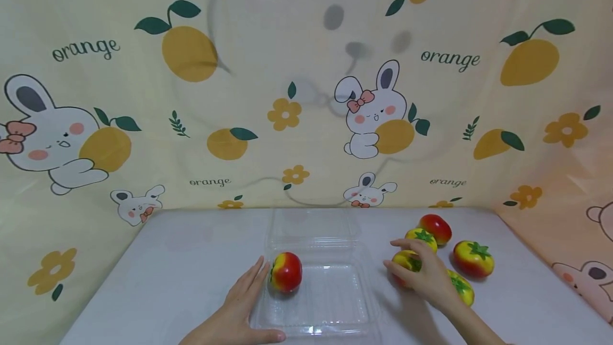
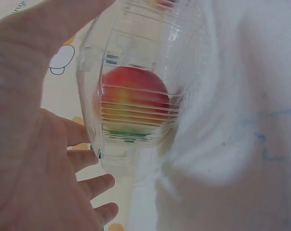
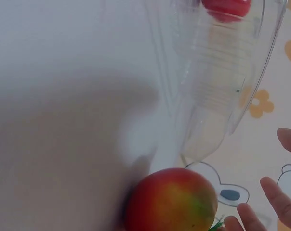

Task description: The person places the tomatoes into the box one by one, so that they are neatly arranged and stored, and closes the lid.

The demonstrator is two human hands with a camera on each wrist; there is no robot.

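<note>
A clear plastic clamshell box (image 1: pixel 335 329) lies with its lid (image 1: pixel 311 228) folded back. One red-and-yellow fruit with a green leafy cap (image 1: pixel 287 272) sits in its left part; the left wrist view shows this fruit (image 2: pixel 133 96) through the box wall. Along the box's left edge, my left hand (image 1: pixel 239 302) rests with fingers extended and thumb at the front. To the right of the box, my right hand (image 1: pixel 428 276) hovers over another such fruit (image 1: pixel 407 261), thumb and fingers spread. In the right wrist view, the fingers (image 3: pixel 275 197) look apart from that fruit (image 3: pixel 172 199).
Around my right hand lie several more fruits: a red one (image 1: pixel 436 229) at the back, a capped one (image 1: pixel 471 259) at the right, and others partly behind the hand. A patterned cloth (image 1: pixel 306 121) hangs behind the white table (image 1: pixel 182 260).
</note>
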